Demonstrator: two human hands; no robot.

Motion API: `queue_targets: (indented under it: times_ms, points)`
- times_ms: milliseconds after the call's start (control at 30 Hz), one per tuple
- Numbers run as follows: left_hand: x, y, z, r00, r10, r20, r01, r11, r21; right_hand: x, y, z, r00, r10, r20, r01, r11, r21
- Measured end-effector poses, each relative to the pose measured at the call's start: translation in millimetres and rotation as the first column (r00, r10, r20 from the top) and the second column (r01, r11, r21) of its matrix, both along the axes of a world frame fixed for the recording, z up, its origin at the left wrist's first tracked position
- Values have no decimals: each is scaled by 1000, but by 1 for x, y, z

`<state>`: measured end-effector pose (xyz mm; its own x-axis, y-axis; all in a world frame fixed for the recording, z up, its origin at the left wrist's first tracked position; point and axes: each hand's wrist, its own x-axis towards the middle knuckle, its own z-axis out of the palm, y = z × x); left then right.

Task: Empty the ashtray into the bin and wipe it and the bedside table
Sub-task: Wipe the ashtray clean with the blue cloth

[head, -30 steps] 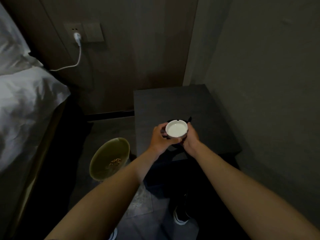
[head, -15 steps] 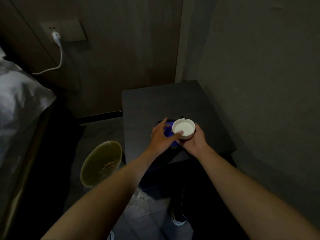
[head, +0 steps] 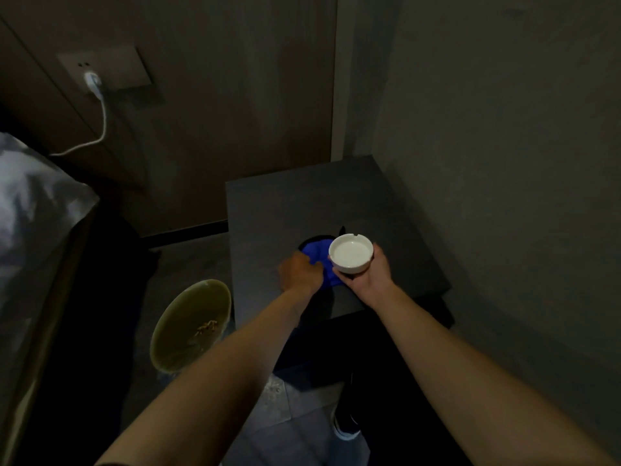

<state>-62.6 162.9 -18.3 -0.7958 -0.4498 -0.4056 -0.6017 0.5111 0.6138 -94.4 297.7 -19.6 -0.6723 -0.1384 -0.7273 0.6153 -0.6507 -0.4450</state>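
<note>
While right hand (head: 368, 275) cups the empty-looking ashtray (head: 350, 253) just above the tabletop (head: 289, 210), left hand (head: 300, 272) grips the blue cloth (head: 314, 252) lying directly left of it, touching; bin (head: 191, 326) on floor further left

Ashtray (head: 350, 253): white, round, notched rim, upright, bowl clean; held above the table's front edge.
Bedside table (head: 302, 203): dark, square top.
Cloth (head: 314, 252): blue, bunched, near front edge.
Bin (head: 188, 326): olive, left of table; debris inside.
</note>
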Motion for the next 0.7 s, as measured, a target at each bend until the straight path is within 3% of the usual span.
queue_targets:
  times_ms: [200, 433, 567, 633, 700]
  points:
    - [11, 11, 11, 965, 163, -208, -109, 962, 251, 10, -2, 6, 999, 29, -20, -29, 1000, -2]
    - [26, -7, 42, 880, 278, -385, -153, 934, 323, 26, -15, 26, 997, 76, -23, -75, 996, 48]
    - [43, -12, 60, 860, 63, -506, -1, 993, 122, 37, -26, 41, 993, 102, -55, -101, 995, 22]
    - [56, -9, 67, 817, -91, -570, 157, 985, 67, 43, -34, 49, 990, 121, -69, -123, 992, -22]
    - [64, -7, 69, 790, -257, -556, 253, 964, -86, 48, -40, 56, 988, 129, -86, -134, 990, -54]
